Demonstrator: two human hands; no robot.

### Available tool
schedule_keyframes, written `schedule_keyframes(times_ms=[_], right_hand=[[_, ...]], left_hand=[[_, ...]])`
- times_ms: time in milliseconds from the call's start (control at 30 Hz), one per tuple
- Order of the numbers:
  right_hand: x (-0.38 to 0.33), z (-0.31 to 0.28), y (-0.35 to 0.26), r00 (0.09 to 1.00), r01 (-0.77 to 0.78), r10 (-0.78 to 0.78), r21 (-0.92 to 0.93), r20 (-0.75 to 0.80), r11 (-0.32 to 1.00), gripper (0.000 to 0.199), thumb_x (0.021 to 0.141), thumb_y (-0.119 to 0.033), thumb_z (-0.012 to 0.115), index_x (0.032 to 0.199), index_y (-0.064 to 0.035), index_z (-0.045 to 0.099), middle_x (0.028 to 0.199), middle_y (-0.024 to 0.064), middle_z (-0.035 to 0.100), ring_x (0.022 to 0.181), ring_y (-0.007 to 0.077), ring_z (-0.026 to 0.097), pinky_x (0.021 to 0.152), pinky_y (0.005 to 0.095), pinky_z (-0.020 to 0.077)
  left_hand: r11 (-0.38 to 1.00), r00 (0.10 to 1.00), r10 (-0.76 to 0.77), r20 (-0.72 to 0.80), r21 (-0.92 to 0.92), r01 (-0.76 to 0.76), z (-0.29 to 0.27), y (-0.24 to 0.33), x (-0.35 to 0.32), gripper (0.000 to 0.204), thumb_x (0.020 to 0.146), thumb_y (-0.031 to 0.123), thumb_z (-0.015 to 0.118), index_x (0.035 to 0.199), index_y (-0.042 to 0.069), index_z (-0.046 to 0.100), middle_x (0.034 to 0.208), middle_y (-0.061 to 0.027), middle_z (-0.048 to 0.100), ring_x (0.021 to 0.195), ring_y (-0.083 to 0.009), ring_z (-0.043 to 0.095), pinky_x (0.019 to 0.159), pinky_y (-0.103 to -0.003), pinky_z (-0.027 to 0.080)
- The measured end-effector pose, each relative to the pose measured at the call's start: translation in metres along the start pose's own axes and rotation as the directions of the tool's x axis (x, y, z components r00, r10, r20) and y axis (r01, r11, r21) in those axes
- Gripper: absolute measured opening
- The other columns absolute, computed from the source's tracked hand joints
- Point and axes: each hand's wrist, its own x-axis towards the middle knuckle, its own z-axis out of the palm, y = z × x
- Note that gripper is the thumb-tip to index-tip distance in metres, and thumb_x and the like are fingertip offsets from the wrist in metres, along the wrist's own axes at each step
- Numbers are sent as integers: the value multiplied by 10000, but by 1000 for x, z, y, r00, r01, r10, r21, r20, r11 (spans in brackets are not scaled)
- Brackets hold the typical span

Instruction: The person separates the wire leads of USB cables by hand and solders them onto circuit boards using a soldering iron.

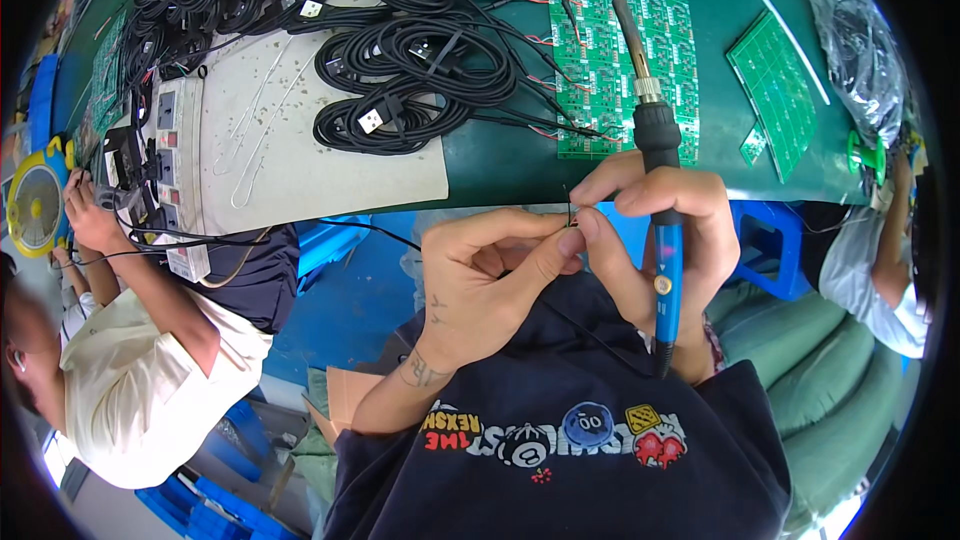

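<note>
My left hand (490, 285) is closed, thumb and forefinger pinching the thin dark end of a wire (569, 206) just in front of the table edge. Against it, the thumb and forefinger of my right hand (700, 202) meet the same wire end. That right hand also grips a soldering iron (667, 280) with a blue handle, its metal tip pointing up and away over the table. Beyond the tip lies a green circuit board panel (628, 70), with black cables joined to its left side by thin red and white wires.
Coiled black USB cables (430, 55) lie on a pale mat (330, 175) at left, near a power strip (170, 145). At right are another green panel (775, 95), a plastic bag (855, 50) and a green spool (867, 155). A co-worker (170, 360) sits at left, another at far right.
</note>
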Motion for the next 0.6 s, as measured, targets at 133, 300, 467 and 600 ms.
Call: schedule_keyframes(times_ms=[133,300,467,600], right_hand=[[4,-6,-2,974,226,-213,-236,78,945,378,711,119,743,1004,-74,605,871,91,719,762,211,645,774,330,530],[3,-4,-6,951,308,-290,-346,104,886,413,674,117,763,971,-120,599,851,66,729,732,196,613,757,328,508],[-2,-5,-5,956,291,-285,-356,72,888,416,666,114,766,945,-134,582,847,60,729,741,194,610,754,321,499],[-8,-8,0,969,248,-237,-352,74,903,414,678,114,760,948,-134,569,846,66,726,753,198,614,751,323,502]], left_hand=[[999,998,-41,-42,2,41,2,1,0,155,891,-89,731,1046,-96,724,921,-161,765,805,-177,750,730,-224,635],[997,997,-39,-64,-63,35,2,0,1,149,901,-81,726,1049,-92,721,929,-170,762,803,-184,749,734,-237,638],[959,994,-103,-40,-270,89,-4,-1,3,153,918,-65,718,1069,-86,713,948,-178,759,807,-196,748,743,-256,641],[940,992,-125,-25,-323,111,-7,-2,4,161,927,-54,714,1086,-81,707,957,-180,756,804,-204,746,746,-266,641]])
